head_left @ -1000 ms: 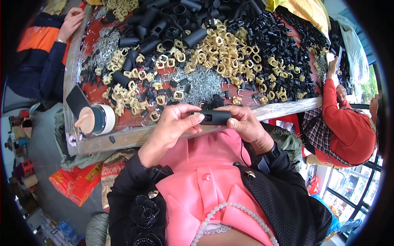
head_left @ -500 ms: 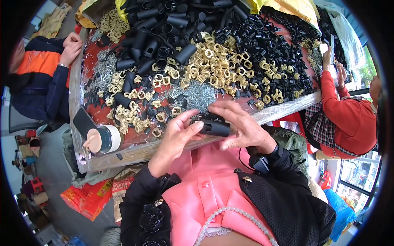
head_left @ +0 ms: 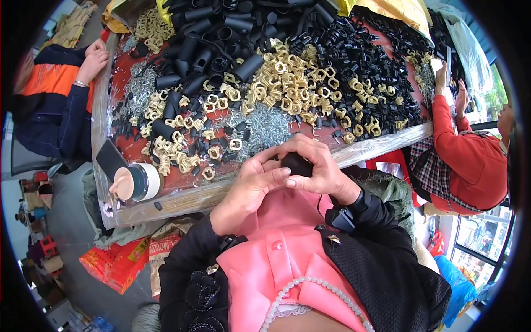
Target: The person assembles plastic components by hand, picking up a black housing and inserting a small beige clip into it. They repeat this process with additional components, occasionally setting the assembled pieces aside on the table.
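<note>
Both my hands are closed around a black plastic tube (head_left: 297, 165), held above the table's near edge. My left hand (head_left: 249, 182) grips it from the left, thumb reaching along its front. From the right, my right hand (head_left: 323, 169) wraps its fingers over the top with the thumb below. Much of the tube is hidden by my fingers, and one end faces up toward me. Just beyond my hands lies a heap of small silvery metal pieces (head_left: 265, 130). Behind it are beige plastic ring-shaped clips (head_left: 285, 83).
Black tubes (head_left: 221, 63) and small black fittings (head_left: 337, 61) cover the far table. A lidded jar (head_left: 145, 181) and a dark phone (head_left: 112, 162) sit near the wooden table edge (head_left: 177, 202). One person (head_left: 61, 105) is at left, another (head_left: 467, 160) at right.
My right hand has gone from spread fingers to closed around the tube. The tube has turned from lying sideways to showing an end toward me.
</note>
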A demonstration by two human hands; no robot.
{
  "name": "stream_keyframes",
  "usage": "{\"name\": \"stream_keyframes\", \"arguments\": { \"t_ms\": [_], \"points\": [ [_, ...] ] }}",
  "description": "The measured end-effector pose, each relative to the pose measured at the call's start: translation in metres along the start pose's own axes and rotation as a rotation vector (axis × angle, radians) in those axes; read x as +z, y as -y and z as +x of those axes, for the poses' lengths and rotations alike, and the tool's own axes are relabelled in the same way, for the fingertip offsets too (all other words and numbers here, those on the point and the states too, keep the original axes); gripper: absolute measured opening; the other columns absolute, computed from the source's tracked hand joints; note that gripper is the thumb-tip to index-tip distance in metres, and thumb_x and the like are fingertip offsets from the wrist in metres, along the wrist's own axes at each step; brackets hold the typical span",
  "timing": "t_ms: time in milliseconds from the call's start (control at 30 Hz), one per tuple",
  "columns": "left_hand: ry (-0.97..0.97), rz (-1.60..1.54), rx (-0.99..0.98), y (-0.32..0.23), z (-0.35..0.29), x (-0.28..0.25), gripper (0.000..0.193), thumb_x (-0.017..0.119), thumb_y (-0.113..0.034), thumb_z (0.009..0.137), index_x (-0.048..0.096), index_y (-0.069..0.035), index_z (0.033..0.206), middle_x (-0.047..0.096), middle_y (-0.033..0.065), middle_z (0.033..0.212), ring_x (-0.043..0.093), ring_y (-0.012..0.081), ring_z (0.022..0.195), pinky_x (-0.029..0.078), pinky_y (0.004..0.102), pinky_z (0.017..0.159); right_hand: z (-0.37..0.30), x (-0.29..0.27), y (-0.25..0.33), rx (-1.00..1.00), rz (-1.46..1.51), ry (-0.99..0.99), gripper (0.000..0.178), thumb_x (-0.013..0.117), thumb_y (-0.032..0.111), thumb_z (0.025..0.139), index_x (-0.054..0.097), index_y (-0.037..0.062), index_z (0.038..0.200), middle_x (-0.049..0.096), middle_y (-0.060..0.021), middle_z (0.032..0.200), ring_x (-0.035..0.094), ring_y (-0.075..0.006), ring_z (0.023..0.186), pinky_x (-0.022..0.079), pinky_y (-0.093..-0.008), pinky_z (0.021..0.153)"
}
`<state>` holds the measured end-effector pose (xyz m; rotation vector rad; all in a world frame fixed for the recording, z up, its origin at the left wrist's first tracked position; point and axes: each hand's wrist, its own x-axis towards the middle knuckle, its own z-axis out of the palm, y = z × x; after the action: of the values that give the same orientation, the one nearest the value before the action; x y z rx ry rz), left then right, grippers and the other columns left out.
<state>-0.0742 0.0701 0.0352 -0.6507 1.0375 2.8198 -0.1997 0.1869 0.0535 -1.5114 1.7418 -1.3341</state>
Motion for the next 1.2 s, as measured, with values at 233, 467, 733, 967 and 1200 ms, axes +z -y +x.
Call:
{"name": "stream_keyframes", "arguments": {
  "t_ms": [233,467,733,967,1200],
  "points": [
    [0.005,0.056,-0.022,0.003,0.009,0.001,0.049,0.061,-0.008,0.074,0.038,0.004,0.115,0.057,0.009,0.09,0.056,0.0124,0.077,0.046,0.0219,0.068,-0.019,-0.006,-0.011,0.097,0.25,-0.133,0.033,0.063,0.026,0.069,0.053,-0.0001,0.087,0.055,-0.007,0.081,0.053,-0.0171,0.074,0.042,-0.0282,0.065],
    [-0.012,0.414,0.149,-0.011,0.01,-0.019,0.046,0.059,-0.014,0.077,0.039,0.004,0.114,0.059,0.0106,0.087,0.057,0.0127,0.076,0.044,0.0212,0.066,-0.136,-0.117,0.026,0.551,0.044,-0.007,0.034,0.062,0.028,0.068,0.057,-0.0019,0.083,0.057,-0.0078,0.08,0.054,-0.0171,0.074,0.042,-0.027,0.067],
    [0.052,0.454,0.133,-0.003,0.022,-0.008,0.04,0.057,-0.016,0.079,0.043,0.002,0.113,0.059,0.0104,0.087,0.057,0.0131,0.076,0.044,0.0218,0.066,-0.148,-0.104,0.022,0.507,-0.64,-0.27,0.029,0.063,0.017,0.067,0.056,-0.0024,0.087,0.055,-0.0114,0.071,0.053,-0.022,0.065,0.041,-0.0298,0.062],
    [0.014,0.473,0.083,-0.002,0.015,-0.006,0.04,0.056,-0.017,0.08,0.043,0.001,0.112,0.059,0.0101,0.088,0.057,0.0134,0.075,0.045,0.0222,0.066,0.005,-0.12,-0.066,0.168,-0.872,-0.467,0.023,0.06,0.015,0.072,0.054,0.0039,0.092,0.051,-0.0095,0.073,0.053,-0.0229,0.06,0.041,-0.0311,0.054],
    [-0.031,0.371,0.07,-0.002,0.013,-0.007,0.037,0.054,-0.017,0.081,0.044,0.0,0.112,0.058,0.0101,0.089,0.057,0.014,0.075,0.046,0.0222,0.065,0.018,-0.115,-0.097,0.105,-1.047,-0.528,0.011,0.058,0.01,0.072,0.055,0.0035,0.08,0.051,-0.0087,0.071,0.051,-0.0251,0.058,0.039,-0.0322,0.05]
  ]
}}
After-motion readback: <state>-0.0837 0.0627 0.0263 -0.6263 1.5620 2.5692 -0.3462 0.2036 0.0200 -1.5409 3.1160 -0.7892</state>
